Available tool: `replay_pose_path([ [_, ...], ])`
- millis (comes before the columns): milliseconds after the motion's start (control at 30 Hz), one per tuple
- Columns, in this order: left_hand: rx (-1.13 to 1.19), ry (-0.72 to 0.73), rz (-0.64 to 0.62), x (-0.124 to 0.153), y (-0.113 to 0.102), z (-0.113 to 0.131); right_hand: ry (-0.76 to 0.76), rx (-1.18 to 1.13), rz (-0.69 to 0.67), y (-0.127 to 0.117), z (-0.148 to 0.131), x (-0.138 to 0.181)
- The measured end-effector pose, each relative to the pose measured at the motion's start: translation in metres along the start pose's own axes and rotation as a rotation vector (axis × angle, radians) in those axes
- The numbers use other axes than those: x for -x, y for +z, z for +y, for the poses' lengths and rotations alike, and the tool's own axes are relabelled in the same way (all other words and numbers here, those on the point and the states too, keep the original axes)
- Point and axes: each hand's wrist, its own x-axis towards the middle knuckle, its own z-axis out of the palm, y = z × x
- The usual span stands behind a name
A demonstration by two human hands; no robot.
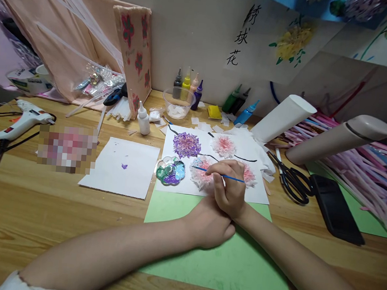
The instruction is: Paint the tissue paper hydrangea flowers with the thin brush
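My right hand (pixel 229 184) is closed around a thin blue paintbrush (pixel 233 178), whose tip is at the left side of a pink and white paper flower (pixel 198 174). Some light blue colour shows near the tip. Under my right wrist lies my left hand (pixel 207 223), its thumb showing and its other fingers hidden. A white sheet (pixel 183 188) carries this flower, a purple one (pixel 186 144), a pink one (pixel 223 145) and another pink one (pixel 249 174) partly behind my right hand. Beside them sits a flower-shaped palette (pixel 171 171) with green, purple and blue paint.
Green paper (pixel 236 275) lies beneath. To the left are a white card (pixel 120 170) with purple marks and a glue gun (pixel 26 119). Scissors (pixel 292 178), a black phone-like object (pixel 337 209) and pipe cleaners (pixel 356 177) lie right. Behind are paint bottles (pixel 184 90) and a clear bowl (pixel 178 105).
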Motion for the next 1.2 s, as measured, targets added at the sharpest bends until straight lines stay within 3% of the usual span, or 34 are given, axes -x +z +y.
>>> replay_pose_path([
  [1200,-0.035,0.009,-0.009,0.0003,0.0004,0.0007,0.007,0.015,-0.003,-0.0001,-0.0003,0.0008],
])
